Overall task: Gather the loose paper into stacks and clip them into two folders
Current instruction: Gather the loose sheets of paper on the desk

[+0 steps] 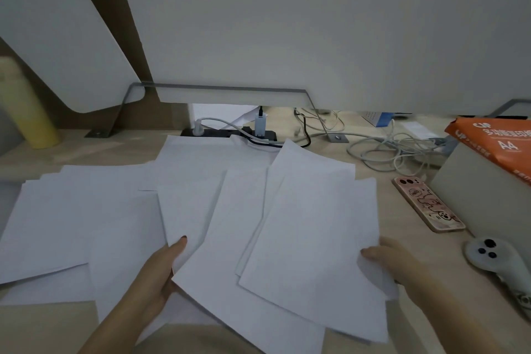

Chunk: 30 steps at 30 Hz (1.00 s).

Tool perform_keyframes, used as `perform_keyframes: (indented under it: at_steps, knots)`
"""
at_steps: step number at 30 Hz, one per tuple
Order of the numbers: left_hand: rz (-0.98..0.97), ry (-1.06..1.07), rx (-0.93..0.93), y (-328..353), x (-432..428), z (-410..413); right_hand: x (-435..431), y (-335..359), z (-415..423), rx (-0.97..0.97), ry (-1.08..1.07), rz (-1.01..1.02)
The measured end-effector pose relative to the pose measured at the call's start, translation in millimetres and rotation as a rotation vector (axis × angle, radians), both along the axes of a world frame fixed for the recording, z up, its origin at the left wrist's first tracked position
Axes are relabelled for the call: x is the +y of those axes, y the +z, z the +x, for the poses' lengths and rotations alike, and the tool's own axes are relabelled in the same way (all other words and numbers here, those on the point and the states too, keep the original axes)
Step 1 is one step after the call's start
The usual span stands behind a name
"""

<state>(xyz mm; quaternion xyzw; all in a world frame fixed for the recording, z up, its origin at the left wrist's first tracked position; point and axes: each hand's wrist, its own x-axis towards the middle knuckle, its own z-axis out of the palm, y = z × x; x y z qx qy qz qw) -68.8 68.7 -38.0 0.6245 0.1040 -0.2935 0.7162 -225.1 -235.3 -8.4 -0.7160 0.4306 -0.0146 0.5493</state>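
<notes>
My left hand (161,270) grips a splayed bunch of paper (310,238) from its left side, thumb on top and fingers hidden beneath. My right hand (396,261) pinches the right edge of another bunch, thumb on top. Both bunches lie between my hands at the near edge of the table (43,325), their long axes fanning away toward the far edge. More loose sheets lie flat toward the left edge, nearer my left hand. I judge the hands must close toward each other to square the fan. I see no folders.
</notes>
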Motion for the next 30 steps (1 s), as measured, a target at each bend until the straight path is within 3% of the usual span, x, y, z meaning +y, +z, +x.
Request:
perform_keyframes:
  at_steps: [4, 7, 11, 15, 20, 22, 26, 30]
  knots:
    - [0.02, 0.061, -0.097, -1.8, -6.1, -9.0, 15.5, 2.6, -12.9, 0.114, 0.171, 0.102]
    - [0.046, 0.111, -0.132, -4.1, -11.5, -16.7, 28.3, -4.0, -9.3, 0.11, 0.244, 0.063]
    - [0.045, 0.079, -0.18, -5.9, -12.8, -26.0, 46.5, -1.4, -6.3, -0.048, 0.109, 0.135]
    - [-0.012, -0.23, -0.207, -3.8, -0.3, -29.3, 58.7, -7.7, -13.7, -0.208, -0.06, 0.254]
    - [-0.026, -0.588, -0.089, 4.2, 5.3, -32.8, 67.9, -13.6, -19.4, -0.158, 0.001, -0.009]
    - [0.005, -0.503, -0.099, 6.1, 6.1, -24.4, 67.4, -11.2, -21.9, -0.13, 0.031, -0.059]
    - [0.136, -0.108, -0.178, 13.6, 5.9, 18.7, 59.7, -7.1, -26.8, -0.119, -0.006, -0.112]
    - [0.269, -0.153, -0.262, 21.1, 3.9, 48.6, 52.1, 4.7, -32.5, -0.239, -0.063, -0.019]
